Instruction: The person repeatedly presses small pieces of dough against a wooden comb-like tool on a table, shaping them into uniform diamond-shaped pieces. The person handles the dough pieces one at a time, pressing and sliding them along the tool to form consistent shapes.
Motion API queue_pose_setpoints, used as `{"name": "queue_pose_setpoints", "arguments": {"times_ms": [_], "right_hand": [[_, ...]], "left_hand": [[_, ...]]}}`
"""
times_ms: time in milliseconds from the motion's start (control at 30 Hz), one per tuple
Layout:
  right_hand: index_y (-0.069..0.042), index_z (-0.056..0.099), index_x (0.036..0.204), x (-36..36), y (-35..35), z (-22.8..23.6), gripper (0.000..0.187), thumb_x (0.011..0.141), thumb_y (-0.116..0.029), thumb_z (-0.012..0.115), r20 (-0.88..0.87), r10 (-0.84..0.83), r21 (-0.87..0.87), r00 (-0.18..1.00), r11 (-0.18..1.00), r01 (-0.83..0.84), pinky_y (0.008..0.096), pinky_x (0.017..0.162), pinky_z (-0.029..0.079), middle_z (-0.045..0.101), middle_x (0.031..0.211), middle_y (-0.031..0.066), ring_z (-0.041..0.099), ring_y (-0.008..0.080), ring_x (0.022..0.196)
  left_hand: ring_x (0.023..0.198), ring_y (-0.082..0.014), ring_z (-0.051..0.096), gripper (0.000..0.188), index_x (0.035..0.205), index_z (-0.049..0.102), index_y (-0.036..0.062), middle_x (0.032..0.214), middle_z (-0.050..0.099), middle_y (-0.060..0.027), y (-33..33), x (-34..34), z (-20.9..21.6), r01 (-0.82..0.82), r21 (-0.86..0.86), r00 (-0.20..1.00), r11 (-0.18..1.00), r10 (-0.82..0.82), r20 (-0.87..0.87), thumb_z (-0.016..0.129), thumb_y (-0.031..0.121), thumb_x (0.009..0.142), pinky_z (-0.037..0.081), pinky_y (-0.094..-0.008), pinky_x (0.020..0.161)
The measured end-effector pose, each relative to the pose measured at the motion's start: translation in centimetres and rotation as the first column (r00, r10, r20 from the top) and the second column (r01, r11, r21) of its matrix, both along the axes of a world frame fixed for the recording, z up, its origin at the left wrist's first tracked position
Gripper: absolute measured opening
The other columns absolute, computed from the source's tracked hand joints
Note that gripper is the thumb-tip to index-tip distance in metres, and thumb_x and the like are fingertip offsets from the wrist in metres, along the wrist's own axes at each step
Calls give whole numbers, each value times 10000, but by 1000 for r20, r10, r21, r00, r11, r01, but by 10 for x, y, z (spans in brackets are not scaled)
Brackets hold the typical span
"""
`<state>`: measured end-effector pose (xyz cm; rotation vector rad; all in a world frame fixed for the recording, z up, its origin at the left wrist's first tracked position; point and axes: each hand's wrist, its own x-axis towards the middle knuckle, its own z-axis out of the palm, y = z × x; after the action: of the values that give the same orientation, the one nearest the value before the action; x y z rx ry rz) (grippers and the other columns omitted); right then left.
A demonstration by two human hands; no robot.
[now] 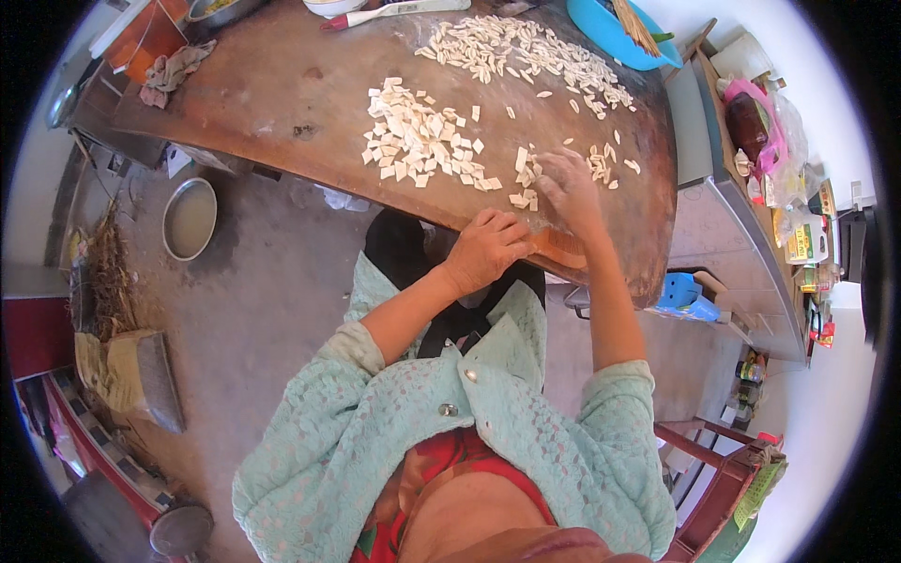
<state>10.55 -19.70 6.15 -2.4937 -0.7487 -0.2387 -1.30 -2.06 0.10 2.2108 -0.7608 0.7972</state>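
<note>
I judge dough pieces point(401, 120) are being shaped: left hand point(490, 249) grips wooden block point(565, 250), right hand's point(569, 188) hold unclear; next needs light pressing.

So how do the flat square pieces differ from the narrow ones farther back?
The square pieces look broad and four-cornered, the narrow pieces slim and elongated. The square pieces sit in a compact heap; the narrow pieces spread more widely. Both are pale, on the brown table.

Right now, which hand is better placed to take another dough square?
Likely the right hand: it is down beside loose dough squares, while the left hand rests by the brown board.
</note>
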Motion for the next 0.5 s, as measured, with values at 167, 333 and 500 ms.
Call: {"name": "queue_pose_setpoints", "arguments": {"times_ms": [167,333,500], "right_hand": [[-196,673,1221,7,34,2,398,851,-325,745,3,70,-236,998,969,-68,450,957,467,609,1265,83,577,307,1158],[-71,694,879,-9,-8,3,365,805,-415,792,-285,-213,-164,934,971,172,385,742,518,670,862,101,661,279,787],[-23,671,871,-21,-59,-6,326,932,-341,711,-654,-119,328,747,845,422,271,613,465,620,719,3,570,112,659]], "left_hand": [[1037,-208,601,168,944,720,162,1045,654,9,0,0,0,3,-17,1000,1000,-2,24,661,165,787,473,-385,921],[1054,-210,606,176,941,713,145,1057,656,7,0,0,1,3,4,1000,1000,-3,9,656,170,776,475,-382,928],[1062,-184,607,136,895,708,156,1050,656,25,-3,-1,2,-35,7,999,999,35,2,649,162,773,470,-373,944]]}}
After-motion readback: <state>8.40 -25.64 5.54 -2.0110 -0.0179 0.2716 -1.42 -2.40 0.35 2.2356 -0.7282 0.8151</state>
